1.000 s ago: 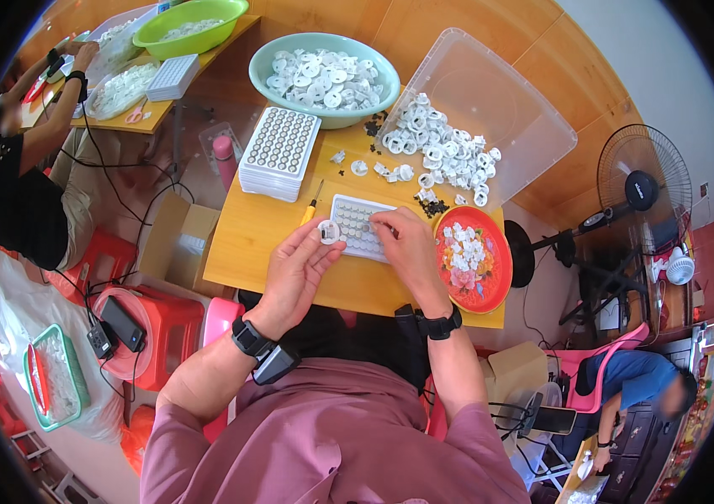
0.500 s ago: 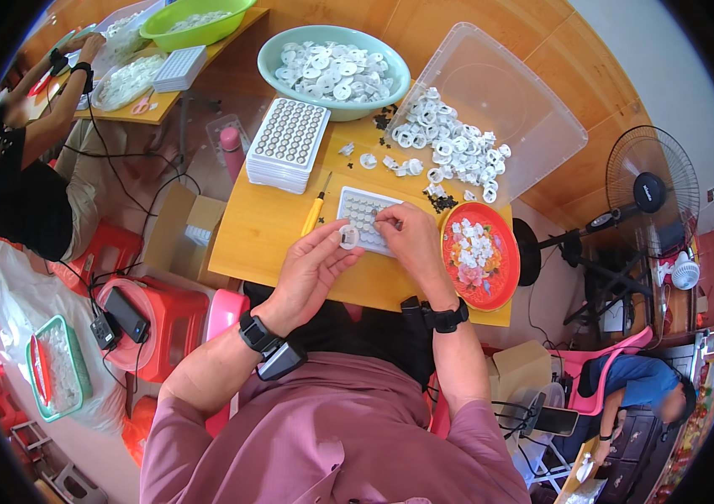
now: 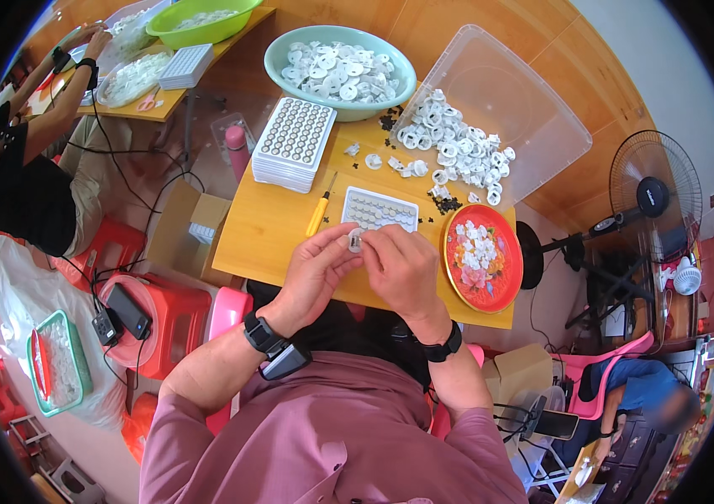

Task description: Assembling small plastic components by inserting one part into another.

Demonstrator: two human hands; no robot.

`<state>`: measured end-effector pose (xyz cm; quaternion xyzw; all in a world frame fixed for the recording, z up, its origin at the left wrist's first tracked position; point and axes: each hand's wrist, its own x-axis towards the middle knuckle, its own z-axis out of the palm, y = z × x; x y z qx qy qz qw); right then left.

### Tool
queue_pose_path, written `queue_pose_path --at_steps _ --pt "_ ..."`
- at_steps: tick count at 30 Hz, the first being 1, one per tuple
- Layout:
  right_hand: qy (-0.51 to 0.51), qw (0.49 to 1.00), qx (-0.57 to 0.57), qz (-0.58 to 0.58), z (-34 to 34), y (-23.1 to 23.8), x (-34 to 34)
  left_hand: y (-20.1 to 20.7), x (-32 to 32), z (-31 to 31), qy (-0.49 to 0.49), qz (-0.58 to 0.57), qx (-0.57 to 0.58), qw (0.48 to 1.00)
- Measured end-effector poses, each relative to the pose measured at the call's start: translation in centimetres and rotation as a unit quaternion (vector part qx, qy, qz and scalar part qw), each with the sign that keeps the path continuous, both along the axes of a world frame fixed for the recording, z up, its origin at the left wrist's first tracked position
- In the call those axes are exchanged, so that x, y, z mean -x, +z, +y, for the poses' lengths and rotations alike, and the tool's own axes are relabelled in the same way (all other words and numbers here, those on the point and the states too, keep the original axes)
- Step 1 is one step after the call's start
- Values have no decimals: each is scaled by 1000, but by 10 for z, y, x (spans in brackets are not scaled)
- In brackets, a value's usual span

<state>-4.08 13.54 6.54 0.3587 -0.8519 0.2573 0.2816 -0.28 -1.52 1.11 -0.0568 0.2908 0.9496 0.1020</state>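
Note:
A small round white plastic part [image 3: 355, 242] with a slot is pinched in the fingertips of my left hand [image 3: 313, 277]. My right hand [image 3: 405, 273] has its thumb and fingers closed against that part's right side; anything small between them is hidden. Just beyond both hands lies a white tray [image 3: 413, 212] with rows of round silver button cells. To its left a yellow-handled screwdriver [image 3: 318, 215] rests on the wooden table [image 3: 247, 244]. Small black pieces [image 3: 447, 203] and loose white parts [image 3: 414, 168] are scattered past the tray.
A stack of white trays [image 3: 277, 176] stands at left. Behind it is a light-green basin [image 3: 273, 76] of white discs. A clear bin [image 3: 533, 118] leans over piled parts. A red flowered tray [image 3: 504, 290] sits right, near a fan [image 3: 651, 196]. Another person [image 3: 29, 185] works at left.
My right hand has drawn back from the tray of button cells to the round part in my left hand. The view has shifted slightly.

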Motion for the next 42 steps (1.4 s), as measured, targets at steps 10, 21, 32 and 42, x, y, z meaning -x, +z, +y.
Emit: queue_pose_path --at_steps 10,21,32,42 --pt "-15 998 45 -48 -5 -9 -1 -1 0 0 8 20 13 1000" --pt "-19 993 66 -93 11 -5 12 -1 4 -3 34 1 0 999" --pt "-82 965 40 -245 14 -27 31 2 6 -7 85 -33 -11 996" --pt "-112 954 -2 -278 22 -19 31 1 4 -6 67 -26 2 997"
